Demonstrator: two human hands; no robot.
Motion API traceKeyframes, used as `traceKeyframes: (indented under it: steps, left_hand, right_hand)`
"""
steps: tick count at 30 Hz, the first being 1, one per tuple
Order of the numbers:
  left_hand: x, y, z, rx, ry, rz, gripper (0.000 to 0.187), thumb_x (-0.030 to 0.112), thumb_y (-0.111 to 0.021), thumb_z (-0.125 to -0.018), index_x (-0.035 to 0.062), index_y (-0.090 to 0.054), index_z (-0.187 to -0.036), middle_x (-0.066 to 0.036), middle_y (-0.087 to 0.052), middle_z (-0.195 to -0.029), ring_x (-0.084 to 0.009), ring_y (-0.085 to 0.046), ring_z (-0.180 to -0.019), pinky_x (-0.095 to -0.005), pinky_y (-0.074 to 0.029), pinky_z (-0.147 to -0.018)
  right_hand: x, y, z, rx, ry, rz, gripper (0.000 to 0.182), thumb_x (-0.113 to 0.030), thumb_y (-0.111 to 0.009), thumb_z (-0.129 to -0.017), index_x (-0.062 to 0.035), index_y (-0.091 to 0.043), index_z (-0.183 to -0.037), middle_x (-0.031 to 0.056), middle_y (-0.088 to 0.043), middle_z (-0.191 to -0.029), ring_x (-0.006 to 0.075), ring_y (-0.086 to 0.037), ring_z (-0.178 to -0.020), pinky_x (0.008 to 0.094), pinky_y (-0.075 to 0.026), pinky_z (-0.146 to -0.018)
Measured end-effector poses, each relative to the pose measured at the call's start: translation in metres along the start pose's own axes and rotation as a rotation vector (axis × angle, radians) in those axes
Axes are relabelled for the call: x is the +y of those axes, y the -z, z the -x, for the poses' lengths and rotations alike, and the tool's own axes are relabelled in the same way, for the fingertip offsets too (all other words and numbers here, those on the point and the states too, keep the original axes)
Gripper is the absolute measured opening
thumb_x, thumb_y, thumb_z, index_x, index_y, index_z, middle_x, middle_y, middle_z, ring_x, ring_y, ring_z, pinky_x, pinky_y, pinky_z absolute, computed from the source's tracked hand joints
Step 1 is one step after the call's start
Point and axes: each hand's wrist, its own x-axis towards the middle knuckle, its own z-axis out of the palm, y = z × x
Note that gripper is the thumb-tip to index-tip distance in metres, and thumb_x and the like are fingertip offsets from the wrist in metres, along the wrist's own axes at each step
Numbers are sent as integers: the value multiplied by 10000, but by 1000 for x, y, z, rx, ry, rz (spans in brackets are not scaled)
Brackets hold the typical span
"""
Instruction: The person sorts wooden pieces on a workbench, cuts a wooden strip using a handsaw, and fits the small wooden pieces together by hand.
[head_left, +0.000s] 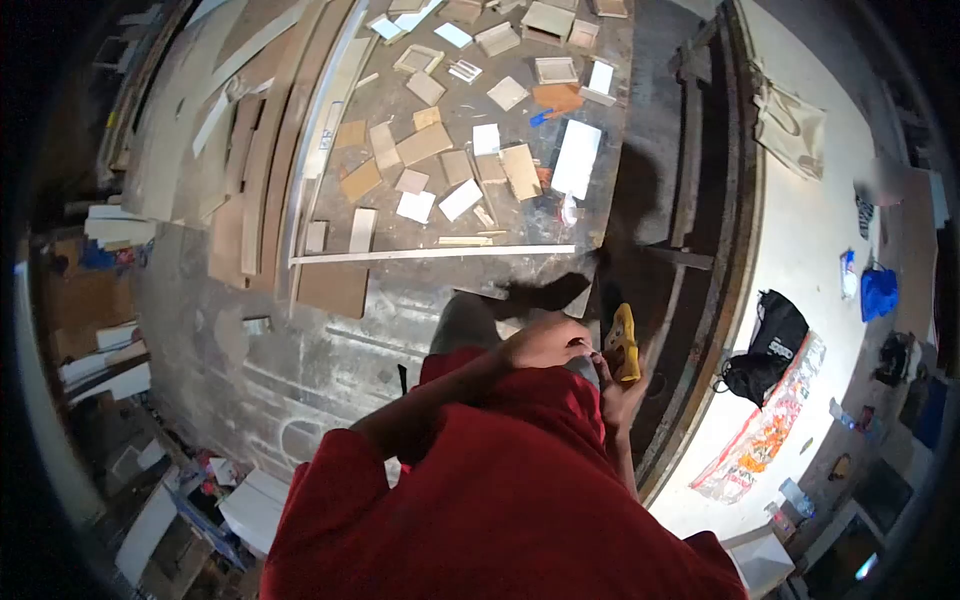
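Observation:
At the front of my red shirt (500, 480) my two hands come close together. My right hand (622, 395) grips a yellow tool handle (625, 342) that has an opening in it; the rest of the tool is lost in the dark. Curled in front of my waist, my left hand (548, 342) has its fingers bent in beside the right hand's fingertips. I cannot tell what, if anything, is pinched there. Beyond both hands lies a worktable (400, 225) strewn with small wooden boards and boxes.
A long pale strip (440, 255) runs along the table's near edge. Stacked boards (265, 180) lean at the left. To the right are a wooden frame (690, 200), a black drawstring bag (775, 335), a printed plastic sack (755, 445) and a cream cloth bag (790, 125).

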Motion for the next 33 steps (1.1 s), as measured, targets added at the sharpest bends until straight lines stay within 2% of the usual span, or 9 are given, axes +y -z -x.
traceKeyframes:
  steps: [3,7,9,11,17,19,25,29,33]
  left_hand:
    - [16,33,19,55,-105,-38,148,155,-698,-902,31,-730,-975,-171,-732,-927,-356,-705,-903,-424,-546,-803]
    - [-21,85,64,199,-168,-18,142,171,-751,-890,40,-755,-946,-158,-739,-903,-310,-720,-857,-389,-553,-756]
    - [-28,120,99,302,49,279,113,129,-799,-877,44,-768,-944,-72,-740,-867,-121,-690,-793,-267,-529,-688]
    - [-62,153,131,532,79,340,100,103,-789,-885,28,-768,-947,-46,-741,-866,-97,-681,-791,-255,-535,-705]
    - [-145,272,246,1178,103,517,152,-11,-803,-832,15,-758,-975,-26,-731,-872,-96,-670,-791,-257,-547,-736]
    - [-185,306,295,1278,158,347,178,-14,-823,-810,17,-756,-972,-2,-705,-825,-77,-626,-740,-238,-516,-704]
    - [-205,357,376,1415,190,273,181,-22,-840,-777,15,-754,-931,14,-682,-789,-67,-601,-715,-231,-501,-688]
    - [-220,357,401,1424,305,390,173,-19,-839,-773,-20,-754,-924,-16,-704,-812,-89,-632,-739,-244,-536,-712]
    - [-222,345,413,1399,350,498,190,-30,-805,-819,-8,-762,-1003,-59,-755,-914,-111,-676,-789,-262,-558,-761]
  right_hand:
    - [5,6,26,192,-99,139,223,-92,-781,-912,-34,-620,-1055,-2,-625,-908,89,-591,-798,241,-495,-725]
    - [-39,-26,73,434,285,155,186,-196,-670,-1001,-19,-626,-1040,-39,-559,-871,70,-513,-759,226,-418,-670]
    - [-47,-23,85,473,326,235,203,-224,-660,-1002,-27,-617,-987,-18,-543,-840,90,-490,-717,237,-397,-634]
    - [-52,-35,92,590,433,150,286,-293,-665,-999,-12,-616,-967,3,-563,-839,101,-505,-710,240,-404,-627]
    - [-153,-161,53,364,725,102,405,-342,-704,-973,54,-676,-1054,35,-641,-788,128,-548,-626,285,-438,-557]
    - [-158,-187,29,386,866,528,315,-259,-729,-959,54,-699,-943,16,-638,-757,109,-558,-642,264,-444,-572]
    - [-117,-302,-72,73,419,-53,304,-271,-727,-974,24,-700,-906,2,-632,-784,76,-574,-678,242,-485,-597]
    - [-79,-374,-118,-128,208,-242,289,-304,-721,-979,-55,-669,-842,-46,-562,-646,43,-495,-556,223,-369,-514]
    - [-64,-435,-140,-316,218,-228,329,-348,-714,-980,-64,-681,-816,-49,-555,-632,49,-494,-537,250,-351,-473]
